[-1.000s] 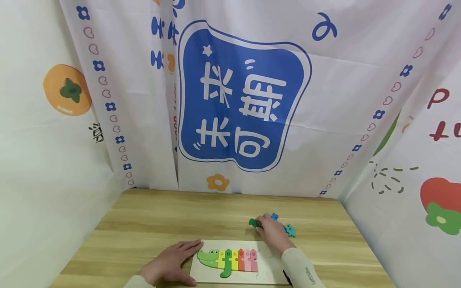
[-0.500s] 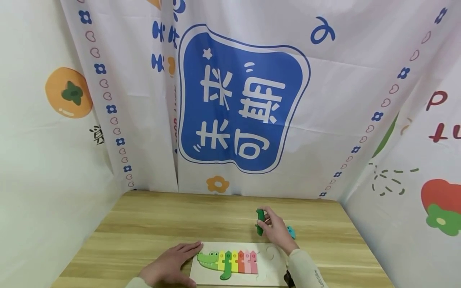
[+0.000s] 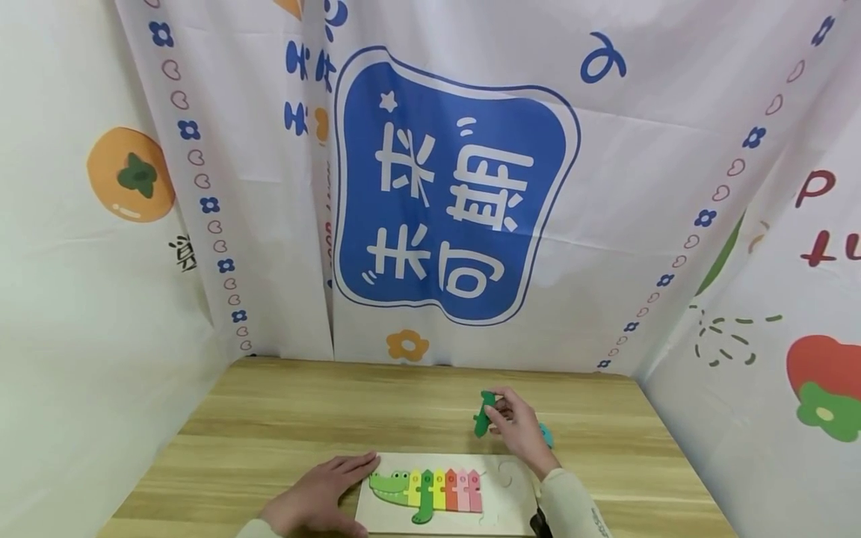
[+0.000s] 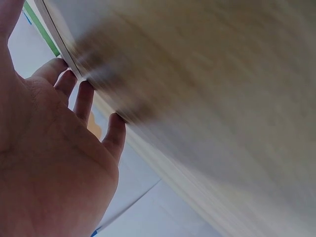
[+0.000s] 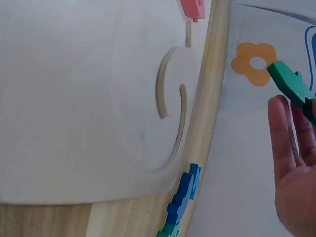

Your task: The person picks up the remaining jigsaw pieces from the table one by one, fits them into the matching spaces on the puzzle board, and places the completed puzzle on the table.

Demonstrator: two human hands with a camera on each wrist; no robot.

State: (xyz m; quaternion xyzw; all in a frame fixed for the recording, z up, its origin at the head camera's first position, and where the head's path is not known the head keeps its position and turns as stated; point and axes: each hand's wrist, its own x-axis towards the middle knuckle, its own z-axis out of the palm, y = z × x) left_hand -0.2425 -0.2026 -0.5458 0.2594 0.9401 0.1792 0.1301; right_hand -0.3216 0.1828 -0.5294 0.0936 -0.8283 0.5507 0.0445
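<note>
Two hands work over a pale wooden table [image 3: 282,418] boxed in on three sides by white printed cloth [image 3: 639,172], which carries a big blue panel [image 3: 454,187] with white characters at the back, an orange fruit print [image 3: 130,173] on the left and a red one [image 3: 824,366] on the right. The left hand [image 3: 316,497] lies flat on the table, fingers straight and close together, their tips touching the left edge of the puzzle board [image 3: 511,504]. That board sits at the near table edge and holds a crocodile head [image 3: 389,484] followed by yellow, green, orange and pink pieces; its right part shows bare curved recesses. The right hand [image 3: 514,426] is raised above the table just behind the board, fingertips pinching a dark green puzzle piece [image 3: 483,412] upright. Blue and teal pieces [image 5: 181,202] lie on the table just beside this hand.
</note>
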